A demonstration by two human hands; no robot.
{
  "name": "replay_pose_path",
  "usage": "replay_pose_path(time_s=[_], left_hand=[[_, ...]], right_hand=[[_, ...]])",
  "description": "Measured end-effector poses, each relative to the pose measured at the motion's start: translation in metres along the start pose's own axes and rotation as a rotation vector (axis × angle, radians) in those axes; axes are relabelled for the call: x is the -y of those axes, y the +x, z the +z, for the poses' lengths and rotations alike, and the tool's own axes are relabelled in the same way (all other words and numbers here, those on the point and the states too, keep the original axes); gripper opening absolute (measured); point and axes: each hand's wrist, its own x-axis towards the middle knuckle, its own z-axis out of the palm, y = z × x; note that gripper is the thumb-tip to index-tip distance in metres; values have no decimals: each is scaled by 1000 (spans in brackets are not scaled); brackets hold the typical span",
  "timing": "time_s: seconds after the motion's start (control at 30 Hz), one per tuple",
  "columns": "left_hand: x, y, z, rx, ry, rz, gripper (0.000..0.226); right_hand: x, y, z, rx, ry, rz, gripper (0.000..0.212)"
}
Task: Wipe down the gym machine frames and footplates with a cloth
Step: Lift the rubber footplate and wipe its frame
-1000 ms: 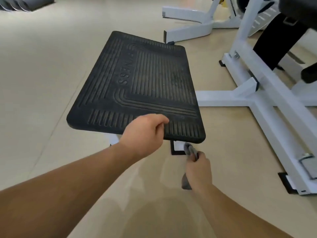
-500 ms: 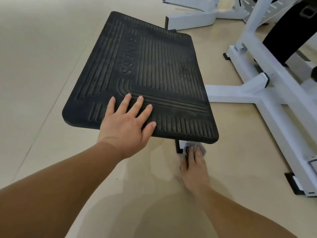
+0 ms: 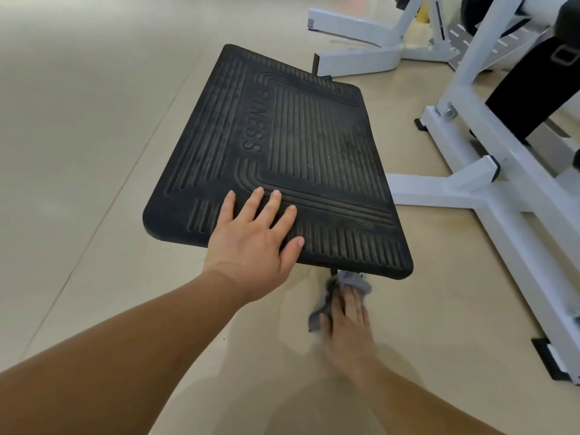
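Your right hand presses the grey cloth under straightened fingers, no longer bunching it, at the dark post just beyond, beneath the footplate. Up-left, your left hand has flattened open on the plate, likely steadying it for wiping underneath.

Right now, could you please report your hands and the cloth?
Left hand flat on footplate. Right hand presses cloth below its near edge. Nothing in the way.
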Motion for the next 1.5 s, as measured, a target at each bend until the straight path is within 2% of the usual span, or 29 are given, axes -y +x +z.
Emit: replay_pose_path(time_s=[0.03, 0.1, 0.17, 0.23, 0.27, 0.4, 0.5, 0.57, 0.63, 0.67, 0.77, 0.87, 0.93, 1.0, 1.07, 1.13, 1.2, 1.37, 1.43, 1.5], left_hand=[[1, 0, 0, -1, -5, 3, 70], [1, 0, 1, -2, -10, 6, 70], [1, 1, 1, -2, -12, 1, 71], [-1, 1, 2, -5, -13, -5, 70], [0, 1, 2, -7, -15, -6, 70], [0, 1, 2, -9, -18, 1, 70], [1, 1, 3, -11, -18, 0, 70], [0, 1, 2, -10, -14, -3, 70], [-1, 1, 2, -6, -9, -12, 71], [-1, 1, 3, -6, -8, -14, 71], [-1, 1, 3, -7, -8, -15, 70], [-1, 1, 1, -2, -8, -13, 71], [-1, 1, 0, 8, -10, -9, 71], [-1, 0, -1, 18, -7, -7, 70], [-1, 0, -2, 23, -5, -5, 70], [0, -1, -3, 20, -6, -2, 70], [-1, 0, -4, 27, -12, -1, 70], [-7, -1, -13, 64, -37, -14, 63], [-16, 3, -26, 29, -110, 80, 52], [-35, 5, -42, -1, -301, 170, 45]], right_hand=[[1, -5, 4, 25, -44, -89, 76], [-8, -4, 7, 47, -84, -95, 72], [-20, 3, 3, -11, -35, 74, 64], [-32, 8, -9, -106, 136, 329, 67], [-35, 12, -10, -95, 172, 394, 71], [-26, 18, -2, -104, 102, 195, 79], [-21, 8, 4, -151, 70, 46, 60], [-33, 11, 1, -217, 86, 104, 54], [-44, 20, -11, -178, 103, 211, 56], [-48, 26, -16, -159, 125, 208, 57], [-39, 31, -21, -133, 196, 123, 53], [-36, 19, -9, -141, 94, -21, 49], [-33, 4, -6, -63, 32, -116, 52], [-28, -10, -10, 38, -41, -204, 66], [-23, -19, -18, 59, -40, -211, 62], [-19, -25, -29, 32, 24, -176, 45], [-19, -28, -48, 27, 106, -35, 31], [-35, -39, -96, -45, 483, 377, 31], [-36, -47, -120, 84, 628, 402, 36], [-28, -56, -159, 308, 772, 360, 36]])
